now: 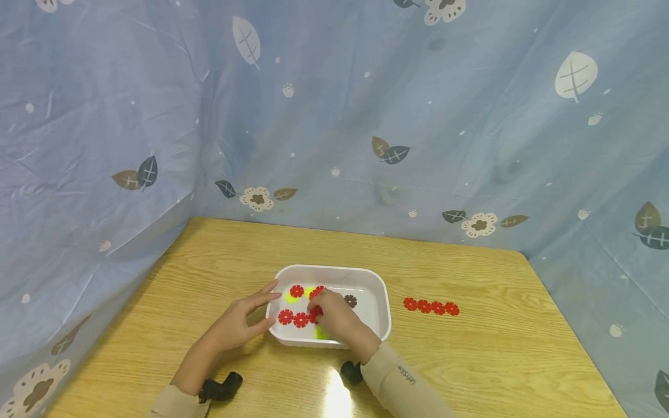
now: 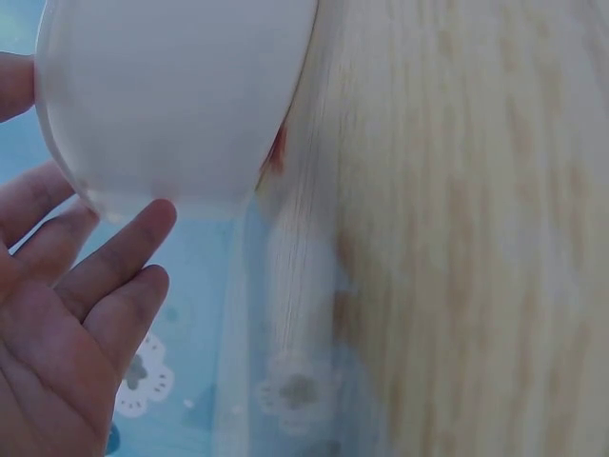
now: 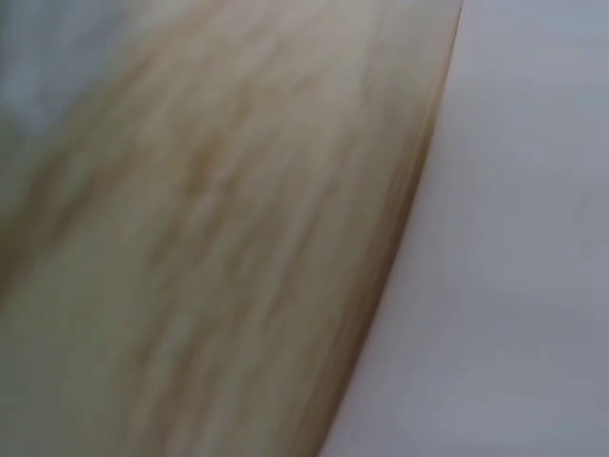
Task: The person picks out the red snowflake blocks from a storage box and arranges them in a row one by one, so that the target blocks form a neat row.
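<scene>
A white plastic tray [image 1: 384, 305] lies on the table, with several red notched building discs [image 1: 286, 316], some yellow ones [image 1: 321, 332] and a dark brown one [image 1: 351, 301] inside. My left hand [image 1: 241, 318] is at the tray's left end, fingers spread and fairly straight; in the left wrist view its fingertips [image 2: 157, 221] are right at the tray wall [image 2: 181, 105]. My right hand [image 1: 334, 310] reaches down into the tray, fingers curled over a red disc [image 1: 315, 315]. Its fingertips are partly hidden, so I cannot tell whether they pinch that disc.
Right of the tray, a straight row of red discs [image 1: 431, 306] lies on the wooden table [image 1: 486, 354]. Black wrist-worn devices [image 1: 222, 388] show beneath both forearms. A blue patterned curtain [image 1: 334, 116] hangs behind the table and along its sides.
</scene>
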`<state>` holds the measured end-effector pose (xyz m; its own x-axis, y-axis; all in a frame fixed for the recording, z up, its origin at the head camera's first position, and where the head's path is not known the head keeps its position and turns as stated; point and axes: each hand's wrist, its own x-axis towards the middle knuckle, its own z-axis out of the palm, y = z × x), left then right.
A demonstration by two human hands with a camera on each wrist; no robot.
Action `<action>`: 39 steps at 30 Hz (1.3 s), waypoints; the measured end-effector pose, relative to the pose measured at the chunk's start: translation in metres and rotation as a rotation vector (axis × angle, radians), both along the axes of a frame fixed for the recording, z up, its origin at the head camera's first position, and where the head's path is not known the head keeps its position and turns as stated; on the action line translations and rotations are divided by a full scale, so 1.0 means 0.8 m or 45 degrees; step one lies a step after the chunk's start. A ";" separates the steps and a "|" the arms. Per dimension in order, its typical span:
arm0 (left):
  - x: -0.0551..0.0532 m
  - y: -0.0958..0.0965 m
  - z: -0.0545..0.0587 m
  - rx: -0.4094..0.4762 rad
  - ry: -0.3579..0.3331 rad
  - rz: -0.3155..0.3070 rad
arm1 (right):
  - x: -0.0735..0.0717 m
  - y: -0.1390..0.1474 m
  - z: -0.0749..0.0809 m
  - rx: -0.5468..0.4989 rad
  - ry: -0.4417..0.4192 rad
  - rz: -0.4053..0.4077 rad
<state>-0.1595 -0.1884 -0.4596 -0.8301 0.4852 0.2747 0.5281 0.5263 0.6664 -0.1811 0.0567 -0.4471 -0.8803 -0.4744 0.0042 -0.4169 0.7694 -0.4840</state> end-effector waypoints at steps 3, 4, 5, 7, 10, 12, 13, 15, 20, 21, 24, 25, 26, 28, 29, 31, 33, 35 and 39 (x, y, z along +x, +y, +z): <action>0.000 0.000 0.000 -0.001 0.008 -0.002 | 0.000 0.002 0.000 -0.081 -0.042 -0.023; 0.000 0.000 0.000 -0.001 0.009 -0.003 | 0.000 0.002 0.000 -0.110 -0.062 -0.031; 0.000 0.000 0.000 -0.001 0.010 -0.003 | 0.000 0.003 0.000 -0.139 -0.084 -0.042; 0.000 0.000 0.000 0.002 0.003 -0.004 | 0.000 0.005 0.001 -0.196 -0.121 -0.060; 0.000 0.000 -0.001 0.005 -0.004 -0.003 | -0.002 0.009 0.003 -0.268 -0.140 -0.076; 0.000 -0.001 -0.001 0.008 -0.005 -0.002 | -0.003 0.011 0.005 -0.325 -0.166 -0.088; 0.000 -0.001 -0.002 0.008 -0.004 -0.001 | -0.003 0.013 0.006 -0.362 -0.188 -0.094; 0.000 -0.001 -0.002 0.012 -0.003 -0.002 | -0.003 0.016 0.007 -0.434 -0.223 -0.100; 0.001 -0.001 -0.003 0.014 -0.015 -0.003 | -0.001 0.028 0.010 -0.601 -0.292 -0.114; 0.001 -0.001 -0.003 0.015 -0.019 -0.001 | -0.001 0.031 0.011 -0.632 -0.294 -0.107; 0.000 0.000 -0.002 0.017 -0.022 0.003 | 0.001 0.043 0.017 -0.697 -0.299 -0.114; 0.000 0.000 -0.002 0.018 -0.023 0.005 | 0.002 0.048 0.019 -0.715 -0.290 -0.119; 0.000 0.000 -0.002 0.021 -0.024 0.005 | 0.003 0.053 0.021 -0.732 -0.286 -0.130; 0.000 0.000 -0.002 0.022 -0.024 0.005 | 0.005 0.065 0.025 -0.779 -0.292 -0.165; 0.000 0.001 -0.003 0.021 -0.022 0.005 | 0.006 0.072 0.026 -0.810 -0.297 -0.178; 0.000 0.000 -0.003 0.016 -0.021 0.006 | 0.007 0.085 0.028 -0.878 -0.302 -0.213; 0.000 0.000 -0.003 0.014 -0.023 0.008 | 0.009 0.099 0.030 -0.927 -0.316 -0.264; 0.000 -0.001 -0.003 0.014 -0.023 0.010 | 0.011 0.113 0.033 -0.963 -0.311 -0.319; 0.000 -0.002 -0.004 0.018 -0.025 0.010 | 0.016 0.143 0.037 -1.003 -0.287 -0.443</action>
